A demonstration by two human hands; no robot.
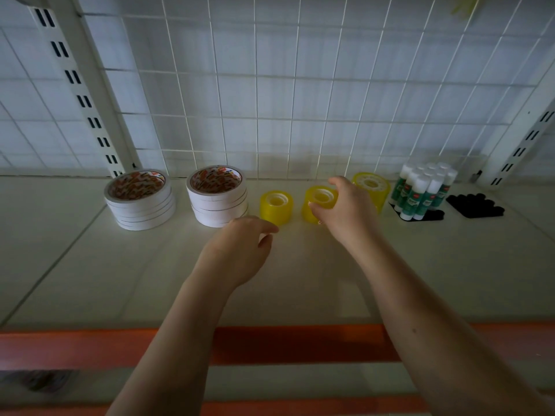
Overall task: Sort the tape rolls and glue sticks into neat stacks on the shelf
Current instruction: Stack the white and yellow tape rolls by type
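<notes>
Your right hand point(345, 211) grips the middle of three glossy yellow tape stacks point(319, 204). Your left hand point(240, 250) hovers with fingers loosely curled, holding nothing, near two stacks of flat white rolls point(217, 199).

Two white tape stacks point(140, 202) point(217, 199), cores printed in an orange-and-white pattern. Three translucent yellow tape rolls point(276, 207) point(319, 202) point(371, 187); glue sticks point(422, 190) with white caps and green labels, small red mark, probably a logo. Black caps point(476, 205), pale cream shelf point(90, 265) with orange front edge, white wire grid point(270, 85).
</notes>
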